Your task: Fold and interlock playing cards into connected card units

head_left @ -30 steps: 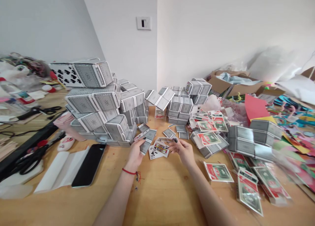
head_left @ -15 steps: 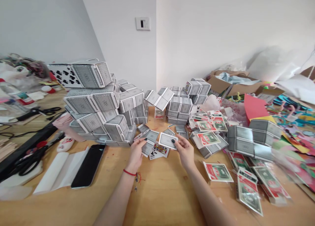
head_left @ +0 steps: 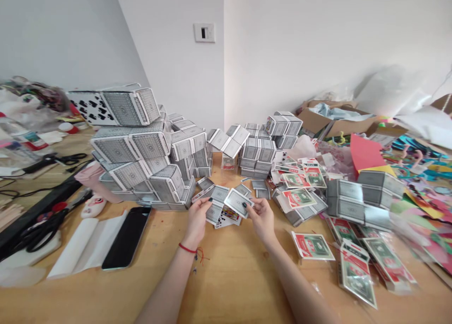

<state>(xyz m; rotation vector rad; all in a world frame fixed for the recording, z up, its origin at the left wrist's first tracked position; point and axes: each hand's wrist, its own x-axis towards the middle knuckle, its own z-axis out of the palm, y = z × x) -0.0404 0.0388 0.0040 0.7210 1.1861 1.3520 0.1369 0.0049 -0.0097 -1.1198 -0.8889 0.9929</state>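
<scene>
My left hand (head_left: pixel 197 220), a red string at its wrist, pinches a joined piece of playing cards (head_left: pixel 219 194) with grey patterned backs. Between the thumb and fingers of my right hand (head_left: pixel 262 220) is a single playing card (head_left: pixel 236 200), back side up and tilted. Its left edge comes close to or overlaps the left hand's piece; I cannot tell if they touch. Beneath both lie face-up cards (head_left: pixel 225 222) on the wooden table (head_left: pixel 229 277), partly covered. More grey-backed cards (head_left: pixel 261 189) lie just behind the right hand.
Stacked blocks folded from cards (head_left: pixel 148 147) rise at the left, with another stack (head_left: pixel 257 150) behind my right hand. A phone (head_left: pixel 127 239) and scissors (head_left: pixel 38 232) lie left. Card boxes (head_left: pixel 313 246) and folded card blocks (head_left: pixel 346 201) are spread at the right.
The card in my right hand has turned, its right end dropping toward me, and has moved slightly left toward the left hand's piece. My left hand has shifted slightly.
</scene>
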